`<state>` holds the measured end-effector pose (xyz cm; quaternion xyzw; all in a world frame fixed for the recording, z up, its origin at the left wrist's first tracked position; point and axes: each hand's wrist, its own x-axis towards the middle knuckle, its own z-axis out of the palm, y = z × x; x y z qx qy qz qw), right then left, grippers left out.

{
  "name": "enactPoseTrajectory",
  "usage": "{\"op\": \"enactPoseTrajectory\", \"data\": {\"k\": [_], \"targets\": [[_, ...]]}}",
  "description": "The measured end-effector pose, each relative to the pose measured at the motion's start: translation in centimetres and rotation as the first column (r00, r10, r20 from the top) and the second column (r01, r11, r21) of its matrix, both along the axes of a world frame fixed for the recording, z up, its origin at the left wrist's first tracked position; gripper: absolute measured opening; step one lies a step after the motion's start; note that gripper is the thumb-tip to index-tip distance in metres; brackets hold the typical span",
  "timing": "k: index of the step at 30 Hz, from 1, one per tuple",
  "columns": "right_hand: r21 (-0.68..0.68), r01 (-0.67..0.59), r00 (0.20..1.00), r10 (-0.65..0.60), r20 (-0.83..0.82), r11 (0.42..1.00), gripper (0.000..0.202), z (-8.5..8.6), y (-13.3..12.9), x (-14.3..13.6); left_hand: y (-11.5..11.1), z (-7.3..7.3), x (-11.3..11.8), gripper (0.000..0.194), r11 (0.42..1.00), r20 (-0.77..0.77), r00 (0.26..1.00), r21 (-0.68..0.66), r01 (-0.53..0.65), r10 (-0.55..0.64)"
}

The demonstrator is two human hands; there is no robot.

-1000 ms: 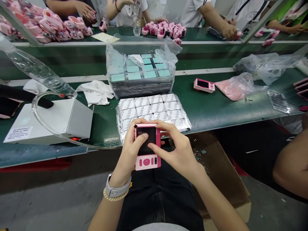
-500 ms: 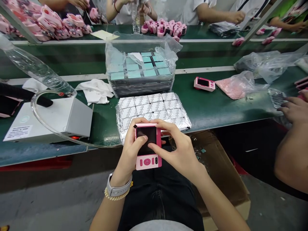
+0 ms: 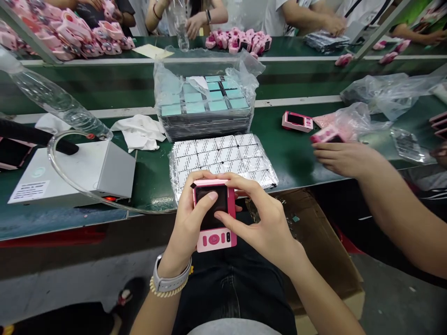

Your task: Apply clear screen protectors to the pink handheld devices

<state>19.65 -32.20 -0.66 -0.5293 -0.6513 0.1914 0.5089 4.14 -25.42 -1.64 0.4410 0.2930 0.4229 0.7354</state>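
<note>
Presently, a pink device [image 3: 211, 223] is held screen upward in front of the near edge of the counter [image 3: 272, 121], the left grip [image 3: 188, 216] closed around its left side with the thumb on the screen [image 3: 222, 202], the right grip [image 3: 267, 218] drawn narrow on its upper right edge. Beyond it on the counter lie a wrapped pack of printed white rectangles [image 3: 223, 156] and a bagged stack [image 3: 209, 128]; to the right, a co-worker's hand [image 3: 344, 158] holds another pink unit [image 3: 325, 135], slightly blurred.
</note>
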Motion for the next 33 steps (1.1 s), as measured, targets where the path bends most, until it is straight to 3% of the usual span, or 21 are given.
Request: {"op": "enactPoseTrajectory", "data": {"k": [4,10,16,22,26,33], "targets": [[0.003,-0.003,1.000,0.003,0.013,1.000,0.053,0.2,-0.1,-0.1,-0.1,0.5,-0.4,0.029,0.997,0.055,0.997,-0.030,0.064,-0.063],[-0.005,-0.010,1.000,0.010,0.016,1.000,0.054,0.4,-0.1,-0.3,-0.2,0.8,-0.5,0.021,1.000,-0.020,1.000,-0.023,0.010,-0.010],[0.012,0.002,1.000,-0.002,0.023,1.000,0.057,0.3,-0.1,-0.4,-0.4,0.7,-0.8,0.028,0.998,0.057,0.997,-0.013,0.057,-0.056],[0.020,-0.016,1.000,0.016,0.023,1.000,0.055,0.7,-0.2,-0.6,-0.2,0.5,-0.8,0.021,0.997,-0.064,0.996,0.055,-0.052,0.055],[0.027,-0.016,0.999,0.016,0.032,1.000,0.056,0.8,-0.2,-0.7,0.0,0.1,-1.2,0.025,0.992,-0.049,0.997,0.113,-0.052,0.057],[0.038,-0.007,0.999,0.005,0.044,0.999,0.059,1.2,-0.6,-0.9,-1.2,2.1,-1.1,0.021,1.000,-0.001,1.000,0.005,-0.031,0.031]]}}
